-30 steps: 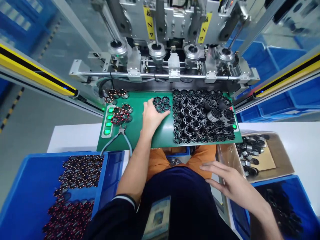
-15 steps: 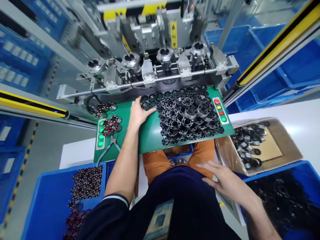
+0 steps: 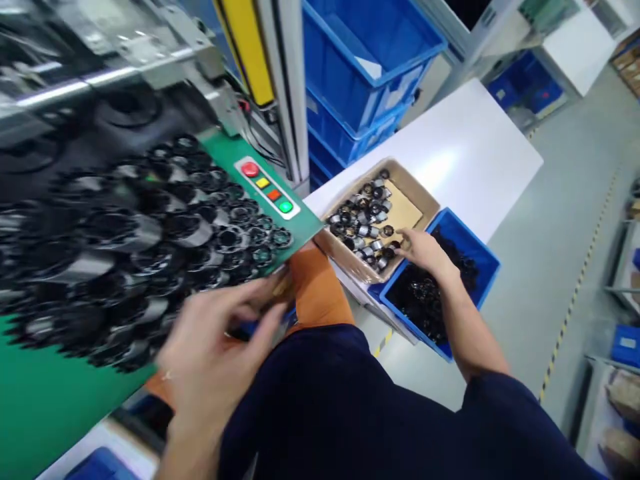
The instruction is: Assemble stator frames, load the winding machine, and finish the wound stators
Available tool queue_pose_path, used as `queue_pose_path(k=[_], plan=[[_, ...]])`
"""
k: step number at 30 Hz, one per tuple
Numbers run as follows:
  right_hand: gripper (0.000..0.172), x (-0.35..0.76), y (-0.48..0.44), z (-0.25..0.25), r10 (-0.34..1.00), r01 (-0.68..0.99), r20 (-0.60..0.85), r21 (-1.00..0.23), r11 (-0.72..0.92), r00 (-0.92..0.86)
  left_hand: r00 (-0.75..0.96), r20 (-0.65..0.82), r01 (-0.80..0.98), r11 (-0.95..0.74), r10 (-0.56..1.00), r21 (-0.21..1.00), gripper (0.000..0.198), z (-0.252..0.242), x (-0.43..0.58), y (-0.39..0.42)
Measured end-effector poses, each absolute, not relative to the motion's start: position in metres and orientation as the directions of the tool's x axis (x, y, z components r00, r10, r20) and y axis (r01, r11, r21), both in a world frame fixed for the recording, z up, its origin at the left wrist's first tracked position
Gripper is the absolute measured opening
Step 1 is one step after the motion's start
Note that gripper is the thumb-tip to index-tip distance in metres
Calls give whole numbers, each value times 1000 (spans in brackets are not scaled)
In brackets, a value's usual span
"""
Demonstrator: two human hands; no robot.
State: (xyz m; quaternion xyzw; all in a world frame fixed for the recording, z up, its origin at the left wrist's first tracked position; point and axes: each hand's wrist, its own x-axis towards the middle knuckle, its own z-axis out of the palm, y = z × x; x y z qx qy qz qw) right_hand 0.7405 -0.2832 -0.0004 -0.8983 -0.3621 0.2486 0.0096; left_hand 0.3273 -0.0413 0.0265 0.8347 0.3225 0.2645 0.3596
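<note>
My left hand (image 3: 215,347), blurred by motion, hovers over my lap by the front edge of the green work surface (image 3: 65,387). Its thumb and fingers are apart, with nothing visible between them. Close beside it stand black-and-silver ring-shaped motor cores (image 3: 185,230), stacked on the green surface. My right hand (image 3: 425,253) reaches over the near corner of a cardboard box (image 3: 430,200). Thumb and forefinger are spread around one of the loose cores (image 3: 373,210) inside; whether they touch it is unclear.
A blue bin (image 3: 493,263) of dark parts stands against the box. Behind are stacked blue crates (image 3: 360,93) and a white table (image 3: 475,140). A button panel (image 3: 267,188) sits at the green surface's corner, near a yellow post (image 3: 247,50). Machine rails (image 3: 100,77) run along the back.
My view has swung right. My left hand has left the rear of the stacked cores and come back toward my lap. From above my lap, my right hand has moved out to the cardboard box.
</note>
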Motion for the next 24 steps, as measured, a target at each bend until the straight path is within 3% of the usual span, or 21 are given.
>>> queue_pose_path(k=[2, 4, 11, 16, 24], plan=[[50, 761, -274, -23, 629, 640, -456, -154, -753, 630, 864, 235, 172, -699, 446, 694, 32, 9, 415, -65], [50, 774, -262, -42, 621, 645, -473, -134, -752, 625, 974, 86, 135, -838, 211, 529, 29, -10, 498, -78], [47, 793, -244, -66, 580, 635, -456, -41, -771, 675, 983, -85, -126, -932, -164, 339, 39, -60, 658, -96], [57, 793, -260, -51, 578, 637, -423, 0, -771, 698, 949, -176, -212, -943, -262, 257, 31, -67, 688, -91], [52, 774, -266, -41, 637, 786, -652, -101, -610, 411, 967, -171, -149, -964, -188, 218, 36, -70, 695, -100]])
